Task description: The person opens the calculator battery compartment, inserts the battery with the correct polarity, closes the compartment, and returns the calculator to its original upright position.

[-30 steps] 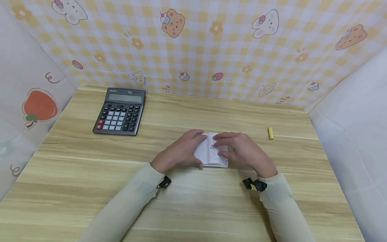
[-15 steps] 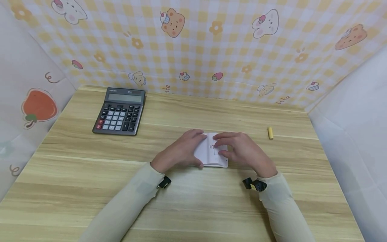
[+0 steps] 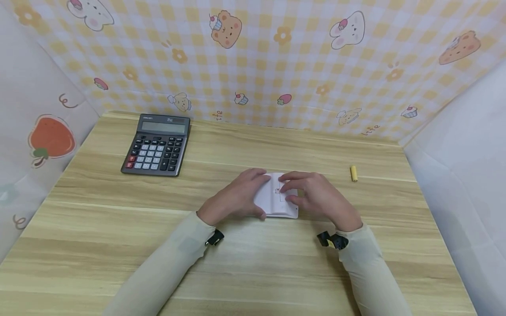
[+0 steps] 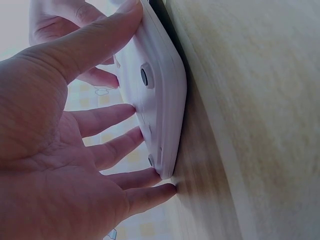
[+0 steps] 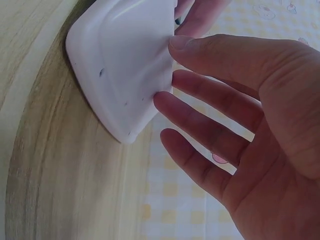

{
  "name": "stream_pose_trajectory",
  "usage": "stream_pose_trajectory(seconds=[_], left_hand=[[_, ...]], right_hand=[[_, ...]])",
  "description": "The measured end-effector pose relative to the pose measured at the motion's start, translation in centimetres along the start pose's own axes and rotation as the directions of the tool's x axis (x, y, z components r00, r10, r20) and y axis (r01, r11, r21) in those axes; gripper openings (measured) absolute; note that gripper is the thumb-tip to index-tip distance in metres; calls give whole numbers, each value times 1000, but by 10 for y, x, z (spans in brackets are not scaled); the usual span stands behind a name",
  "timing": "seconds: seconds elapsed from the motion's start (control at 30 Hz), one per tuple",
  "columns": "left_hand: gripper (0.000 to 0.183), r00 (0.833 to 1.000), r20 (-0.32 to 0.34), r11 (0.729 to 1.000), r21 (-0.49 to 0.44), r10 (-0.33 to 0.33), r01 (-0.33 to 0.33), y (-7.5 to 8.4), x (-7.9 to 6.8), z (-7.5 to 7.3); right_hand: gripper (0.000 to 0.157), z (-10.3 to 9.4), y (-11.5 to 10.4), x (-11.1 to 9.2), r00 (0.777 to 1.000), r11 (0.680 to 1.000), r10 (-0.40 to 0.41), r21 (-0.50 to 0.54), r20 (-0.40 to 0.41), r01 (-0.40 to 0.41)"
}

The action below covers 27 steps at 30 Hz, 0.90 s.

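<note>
In the middle of the table lies a white flat plastic device point(image 3: 266, 202), its back up, with a raised band, a rectangular cover outline and small dark round feet point(image 4: 144, 76). My left hand point(image 3: 241, 195) spans its left part, thumb on the near edge and fingers toward the far edge, holding it. From the right, my right hand point(image 3: 318, 197) touches the outlined cover with thumb and fingertips, the fingers only slightly bent. In the right wrist view, the thumb point(image 5: 192, 50) meets the white back, while the lowest finger stays off it. The device's front side is hidden.
A dark grey calculator point(image 3: 158, 145) lies at the back left. To the right of the hands lies a small yellow battery point(image 3: 353, 174). A yellow-checked cloth point(image 3: 257, 70) rises along the table's back edge, with white cloth walls at both sides.
</note>
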<state>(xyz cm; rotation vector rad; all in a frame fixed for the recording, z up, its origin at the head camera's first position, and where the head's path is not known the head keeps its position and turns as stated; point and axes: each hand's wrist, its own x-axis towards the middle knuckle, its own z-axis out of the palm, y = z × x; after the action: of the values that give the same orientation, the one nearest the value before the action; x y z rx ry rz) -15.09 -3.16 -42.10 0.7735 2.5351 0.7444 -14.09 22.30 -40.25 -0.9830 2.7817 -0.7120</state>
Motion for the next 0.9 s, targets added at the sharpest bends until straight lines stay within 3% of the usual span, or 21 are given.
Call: stream_pose_trajectory(seconds=[0.53,0.67,0.9], left_hand=[[106,1000,7,1000,5,-2,2,1,-1,-2],[107,1000,4,1000,5,6,-6,1,-1,-2],[106,1000,-4,1000,-13,1,-1,0,-2,-1]], right_hand=[[26,-1,3,-1,1000,1000,2,22,18,-3],[48,-2,5,-2,999,999,30,35,42,-32],[105,-1,12,-5,978,984,152,70,145,-163]])
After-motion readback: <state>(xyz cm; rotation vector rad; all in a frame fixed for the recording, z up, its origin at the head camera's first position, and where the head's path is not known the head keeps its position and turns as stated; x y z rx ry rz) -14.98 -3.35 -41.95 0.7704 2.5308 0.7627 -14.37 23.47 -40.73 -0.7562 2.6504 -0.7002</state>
